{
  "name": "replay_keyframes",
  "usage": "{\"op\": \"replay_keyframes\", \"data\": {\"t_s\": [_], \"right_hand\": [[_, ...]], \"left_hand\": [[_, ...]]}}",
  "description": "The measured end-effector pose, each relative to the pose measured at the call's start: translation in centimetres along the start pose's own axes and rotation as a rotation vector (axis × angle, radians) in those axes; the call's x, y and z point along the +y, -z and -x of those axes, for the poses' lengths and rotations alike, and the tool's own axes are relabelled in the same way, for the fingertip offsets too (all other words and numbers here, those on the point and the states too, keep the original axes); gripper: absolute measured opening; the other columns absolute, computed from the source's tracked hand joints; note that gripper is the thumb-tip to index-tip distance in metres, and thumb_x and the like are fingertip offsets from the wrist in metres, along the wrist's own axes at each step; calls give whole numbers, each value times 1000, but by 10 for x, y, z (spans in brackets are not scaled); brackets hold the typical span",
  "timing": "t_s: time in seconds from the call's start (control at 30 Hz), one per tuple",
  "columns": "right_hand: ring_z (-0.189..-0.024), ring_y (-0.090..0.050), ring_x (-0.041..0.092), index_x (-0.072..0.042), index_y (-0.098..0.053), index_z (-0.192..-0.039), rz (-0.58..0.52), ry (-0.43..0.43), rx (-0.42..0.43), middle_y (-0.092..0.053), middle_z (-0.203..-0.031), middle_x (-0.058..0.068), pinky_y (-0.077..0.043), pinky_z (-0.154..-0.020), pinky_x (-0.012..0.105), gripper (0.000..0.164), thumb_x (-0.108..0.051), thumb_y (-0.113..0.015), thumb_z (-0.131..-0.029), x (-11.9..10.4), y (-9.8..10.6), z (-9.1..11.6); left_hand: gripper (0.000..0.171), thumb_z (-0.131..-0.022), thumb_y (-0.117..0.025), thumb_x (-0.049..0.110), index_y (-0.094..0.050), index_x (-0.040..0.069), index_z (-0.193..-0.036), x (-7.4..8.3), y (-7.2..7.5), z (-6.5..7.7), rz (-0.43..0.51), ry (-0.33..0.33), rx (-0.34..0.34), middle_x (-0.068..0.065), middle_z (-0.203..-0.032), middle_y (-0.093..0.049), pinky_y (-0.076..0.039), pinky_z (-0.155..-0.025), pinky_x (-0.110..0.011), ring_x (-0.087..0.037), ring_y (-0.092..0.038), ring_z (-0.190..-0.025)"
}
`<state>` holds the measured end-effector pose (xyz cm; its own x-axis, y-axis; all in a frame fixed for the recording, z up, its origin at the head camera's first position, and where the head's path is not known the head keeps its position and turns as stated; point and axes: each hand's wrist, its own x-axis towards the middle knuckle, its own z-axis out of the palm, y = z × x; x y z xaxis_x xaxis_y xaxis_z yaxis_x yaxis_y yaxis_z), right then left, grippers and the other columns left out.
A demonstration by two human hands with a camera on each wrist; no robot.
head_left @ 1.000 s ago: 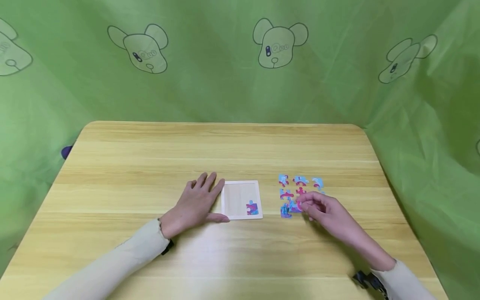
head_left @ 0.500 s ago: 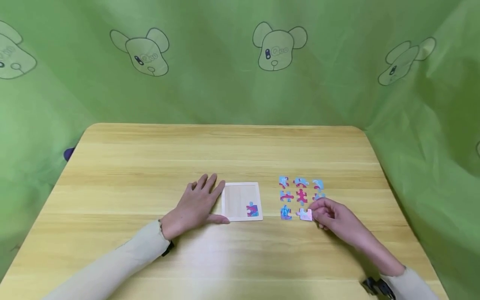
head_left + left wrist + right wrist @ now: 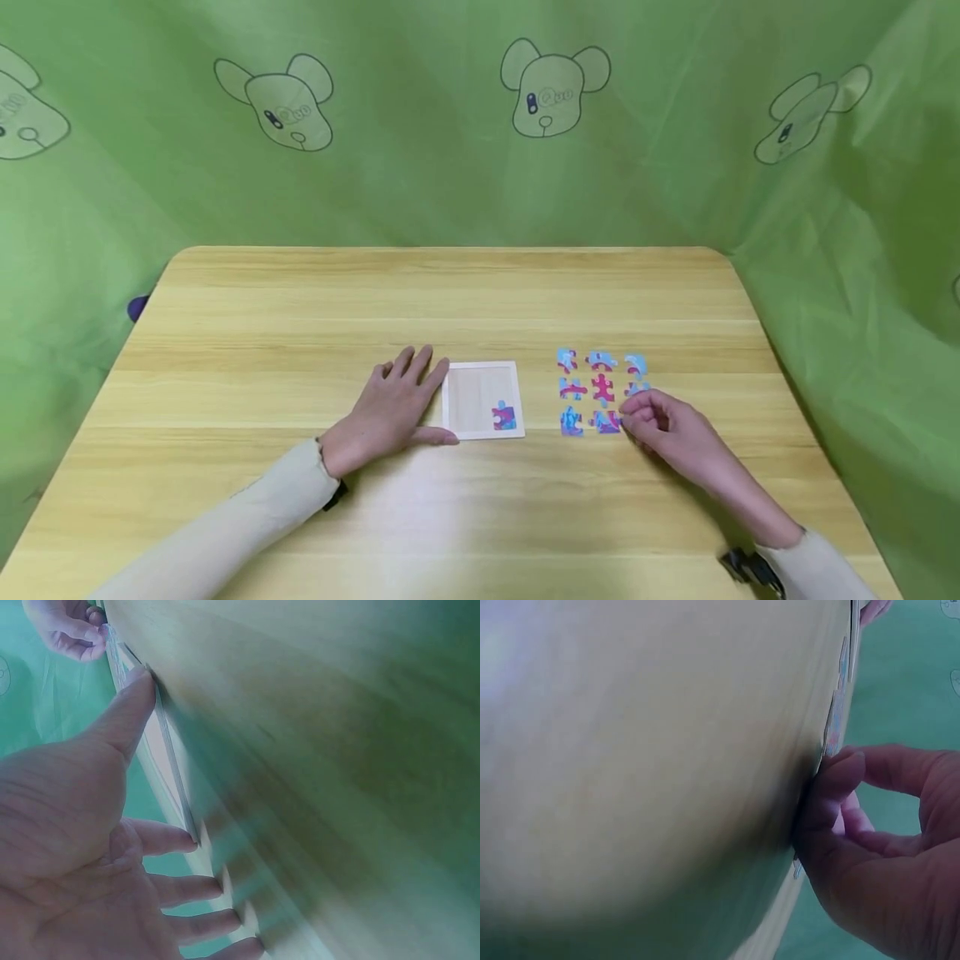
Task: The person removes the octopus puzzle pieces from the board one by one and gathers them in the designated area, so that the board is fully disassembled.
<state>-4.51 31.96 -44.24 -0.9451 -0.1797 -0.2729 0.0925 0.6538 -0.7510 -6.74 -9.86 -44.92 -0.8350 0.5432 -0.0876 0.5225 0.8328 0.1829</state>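
My left hand (image 3: 390,408) lies spread along the left side of a small square puzzle frame (image 3: 482,365), thumb at its near corner and index finger at its far corner. One purple and pink puzzle piece (image 3: 505,417) sits inside, at the lower right. My right hand (image 3: 675,433) pinches the right edge of a blue and pink puzzle piece (image 3: 606,422), which lies in the middle of the nearest row of loose pieces. In the right wrist view, thumb and index finger (image 3: 844,772) meet at that edge. The hand partly covers the rows' right end.
Several loose pieces (image 3: 602,387) lie in rows to the right of the frame. The wooden table (image 3: 420,292) has green cloth (image 3: 420,167) behind it and at both sides. A dark purple object (image 3: 137,307) shows past the left edge.
My right hand has moved right and drawn its piece away from the nearest row's left piece. Tilted and shiny half a second ago, it now lies flatter. The left hand stays put.
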Motion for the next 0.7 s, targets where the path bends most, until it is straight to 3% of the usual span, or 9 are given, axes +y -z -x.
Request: {"op": "replay_keyframes", "data": {"t_s": [0.27,0.5,0.7], "right_hand": [[-91,-59,23,-2,-68,-126,47,-2,43,-65,-103,7,-51,-75,27,25,-22,-67,-111,-3,-2,5],[-90,-60,22,-3,-70,-125,49,62,68,-67,-102,6,-52,-73,28,23,-20,-70,-109,-26,-15,6],[-85,-58,21,-2,-72,-125,-27,132,4,-65,-95,4,-52,-71,26,23,-16,-73,-106,-50,-33,0]], "left_hand": [[109,-90,-74,76,-45,3,-165,-1,-1,-1,-19,-10,11,-31,-165,-40,-48,-105,-68,-54,-41,-149],[108,-90,-74,75,-45,3,-164,-1,-1,0,-19,-11,18,-31,-165,-40,-48,-104,-68,-53,-42,-148],[108,-89,-74,75,-45,3,-164,-1,-1,1,-14,-10,18,-31,-165,-40,-48,-104,-68,-54,-42,-148]]}}
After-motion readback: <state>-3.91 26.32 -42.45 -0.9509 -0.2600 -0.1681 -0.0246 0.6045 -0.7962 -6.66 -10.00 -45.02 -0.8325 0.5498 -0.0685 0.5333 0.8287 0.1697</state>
